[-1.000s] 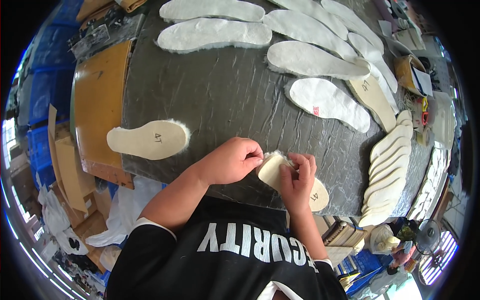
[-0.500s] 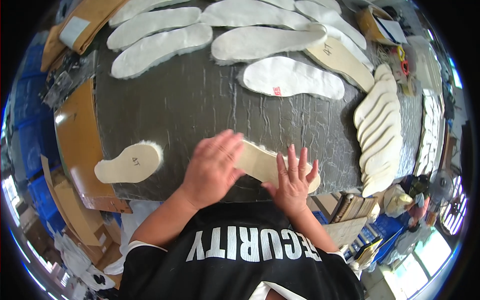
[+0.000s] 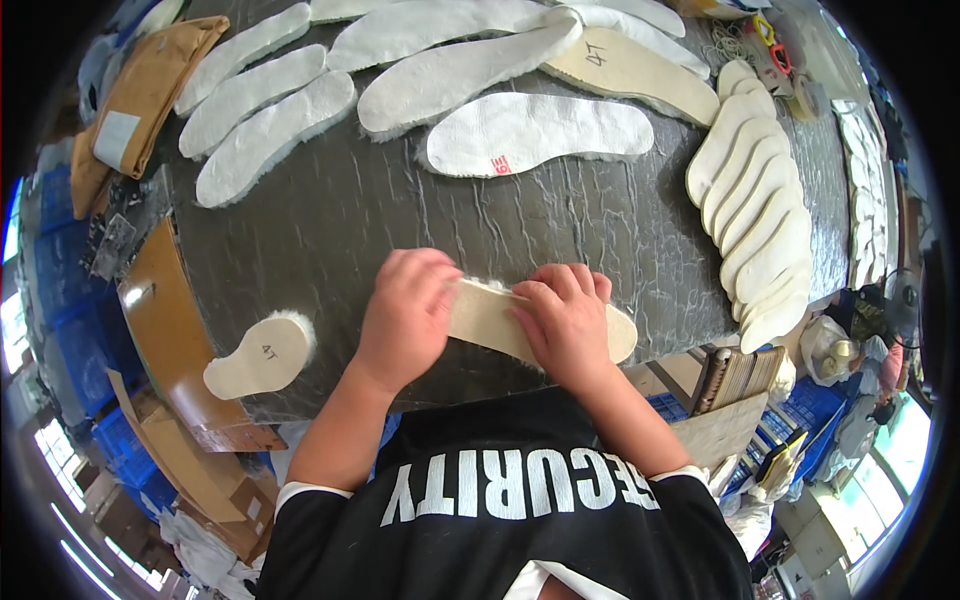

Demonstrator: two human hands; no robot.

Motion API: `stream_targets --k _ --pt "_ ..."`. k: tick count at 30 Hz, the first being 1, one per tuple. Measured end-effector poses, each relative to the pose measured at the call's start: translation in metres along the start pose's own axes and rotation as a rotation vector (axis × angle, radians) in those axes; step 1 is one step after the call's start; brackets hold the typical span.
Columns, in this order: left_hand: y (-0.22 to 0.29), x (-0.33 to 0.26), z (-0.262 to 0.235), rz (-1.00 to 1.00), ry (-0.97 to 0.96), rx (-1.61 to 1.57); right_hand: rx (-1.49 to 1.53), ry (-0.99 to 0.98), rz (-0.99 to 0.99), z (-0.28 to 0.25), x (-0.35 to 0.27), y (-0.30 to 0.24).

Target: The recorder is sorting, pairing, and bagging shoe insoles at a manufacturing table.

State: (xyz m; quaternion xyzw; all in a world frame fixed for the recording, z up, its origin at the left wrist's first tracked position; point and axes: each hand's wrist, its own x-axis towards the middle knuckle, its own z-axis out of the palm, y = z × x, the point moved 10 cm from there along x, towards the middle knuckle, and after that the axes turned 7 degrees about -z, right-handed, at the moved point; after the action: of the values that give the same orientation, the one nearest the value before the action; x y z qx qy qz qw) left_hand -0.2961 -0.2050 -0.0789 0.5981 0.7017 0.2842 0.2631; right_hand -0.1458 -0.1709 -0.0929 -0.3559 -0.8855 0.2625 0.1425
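Note:
A beige insole [image 3: 488, 318] with white fleece along its far edge lies near the front edge of the dark table, under both hands. My left hand [image 3: 405, 318] is curled round its left end, hiding that end. With bent fingers and thumb, my right hand [image 3: 568, 325] grips it right of the middle, and the rounded right end sticks out beyond. To the left rests another beige insole [image 3: 262, 355], fleece showing at its edge and a handwritten mark on top. A white insole with a red stamp [image 3: 540, 135] sits farther back, touched by neither hand.
White fleecy insoles [image 3: 275, 140] spread over the back of the dark table [image 3: 330, 230], with a marked beige one [image 3: 635, 75] among them. An overlapping row of insoles [image 3: 755, 200] runs along the right. Red-handled scissors [image 3: 770, 40] lie far right; a brown paper package [image 3: 155, 95] sits far left.
My fingers, outstretched before, are now bent around the insole, with the right hand moved slightly left along it. The whole view has shifted and turned a little.

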Motion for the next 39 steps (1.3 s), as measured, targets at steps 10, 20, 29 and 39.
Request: stream_targets --k 10,20,29,39 --pt "-0.075 -0.035 0.014 -0.738 -0.076 -1.153 0.16 -0.266 0.028 0.019 0.014 -0.013" --pt "0.084 -0.029 -0.036 0.296 0.174 -0.142 1.845 -0.437 0.574 0.041 -0.008 0.002" --pt "0.118 -0.02 -0.014 0.49 -0.026 0.146 1.998 -0.467 0.623 0.04 -0.03 -0.015" --pt "0.129 -0.03 0.011 0.541 -0.17 0.207 2.004 -0.48 0.674 0.051 -0.055 -0.011"
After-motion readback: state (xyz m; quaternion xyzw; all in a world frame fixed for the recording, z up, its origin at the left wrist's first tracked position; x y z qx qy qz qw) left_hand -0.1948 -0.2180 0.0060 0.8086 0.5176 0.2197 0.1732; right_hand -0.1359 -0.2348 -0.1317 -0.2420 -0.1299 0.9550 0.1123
